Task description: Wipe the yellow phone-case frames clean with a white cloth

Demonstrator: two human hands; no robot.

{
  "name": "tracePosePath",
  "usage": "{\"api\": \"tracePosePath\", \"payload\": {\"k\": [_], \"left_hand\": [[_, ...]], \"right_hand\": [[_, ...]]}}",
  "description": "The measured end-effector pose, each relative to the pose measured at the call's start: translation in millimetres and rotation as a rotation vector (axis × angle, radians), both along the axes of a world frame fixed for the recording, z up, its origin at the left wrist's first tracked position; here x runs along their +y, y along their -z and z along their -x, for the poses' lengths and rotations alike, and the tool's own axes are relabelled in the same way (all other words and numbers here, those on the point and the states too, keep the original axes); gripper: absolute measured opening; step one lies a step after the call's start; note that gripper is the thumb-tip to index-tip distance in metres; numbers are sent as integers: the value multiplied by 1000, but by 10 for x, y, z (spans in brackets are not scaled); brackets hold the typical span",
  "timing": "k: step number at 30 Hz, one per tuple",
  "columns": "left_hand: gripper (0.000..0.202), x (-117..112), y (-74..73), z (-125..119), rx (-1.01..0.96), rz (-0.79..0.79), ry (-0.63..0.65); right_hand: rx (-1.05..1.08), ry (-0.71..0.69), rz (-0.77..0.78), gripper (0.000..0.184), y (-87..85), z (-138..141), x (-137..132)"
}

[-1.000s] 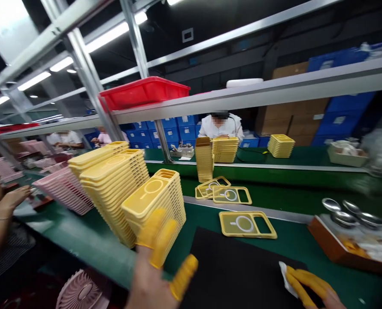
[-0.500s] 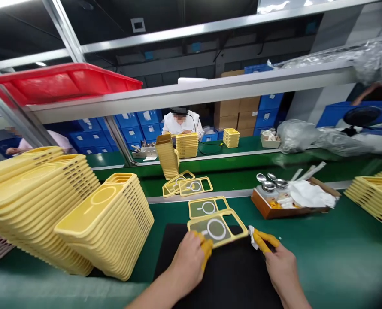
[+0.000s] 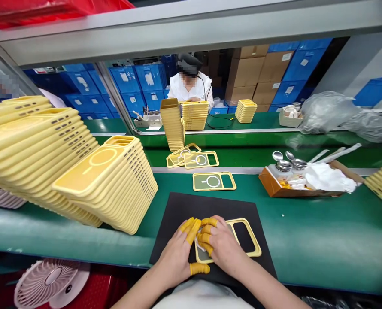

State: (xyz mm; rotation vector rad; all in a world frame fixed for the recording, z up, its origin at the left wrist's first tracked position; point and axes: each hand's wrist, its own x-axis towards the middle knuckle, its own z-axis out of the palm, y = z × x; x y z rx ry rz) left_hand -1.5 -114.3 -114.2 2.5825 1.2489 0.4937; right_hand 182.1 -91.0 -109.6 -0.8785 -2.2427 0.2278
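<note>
A yellow phone case [image 3: 244, 245] lies flat on a black mat [image 3: 178, 210], with its camera cut-out to the right. My left hand [image 3: 174, 253] grips its near left part, and yellow finger cots cover the fingers. My right hand [image 3: 221, 240], also in cots, presses a white cloth [image 3: 201, 245] against the case. The two hands touch and hide the case's middle. A flat yellow case [image 3: 213, 181] lies on the green belt beyond the mat, and tilted stacks of yellow cases [image 3: 104, 180] stand to the left.
A wooden tray [image 3: 268, 183] holding metal dishes and white cloth sits on the belt to the right. A tall case stack [image 3: 172, 123] stands farther back. Across the line sits a co-worker [image 3: 189, 86]. A pink fan [image 3: 49, 281] is below left.
My view has swung and levelled. Both hands have come together, and the case has moved from the mat's far edge to its near right, now lying flat. The cloth has moved onto it.
</note>
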Motion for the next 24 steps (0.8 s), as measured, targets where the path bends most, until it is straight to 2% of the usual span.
{"api": "tracePosePath", "payload": {"k": [2, 5, 6, 8, 10, 12, 16, 21, 24], "left_hand": [[101, -16, 8, -5, -2, 20, -20], [102, -20, -22, -8, -2, 45, -34], [101, -16, -42, -11, -2, 51, -33], [99, -4, -89, -21, 2, 65, -18], [101, 6, -123, -30, 9, 77, 3], [103, 9, -131, -38, 10, 84, 2], [105, -2, -90, -46, -19, 97, -53], [114, 3, -64, -55, -53, 69, -39], [114, 8, -71, -60, -58, 56, -28]], "right_hand": [[-87, -120, 62, 21, -1, -16, -5], [-170, -249, 107, 19, -24, -351, -30], [-177, -250, 112, 17, -36, -502, -32], [-152, -167, 94, 16, -61, -752, -29], [-115, -60, 56, 15, -74, -825, -32], [-93, -51, 33, 13, -67, -694, -53], [-86, -200, 47, 17, -29, -309, -50], [-66, -51, -46, 19, -34, -293, 152], [-11, -73, -34, 22, -32, -176, 157]]}}
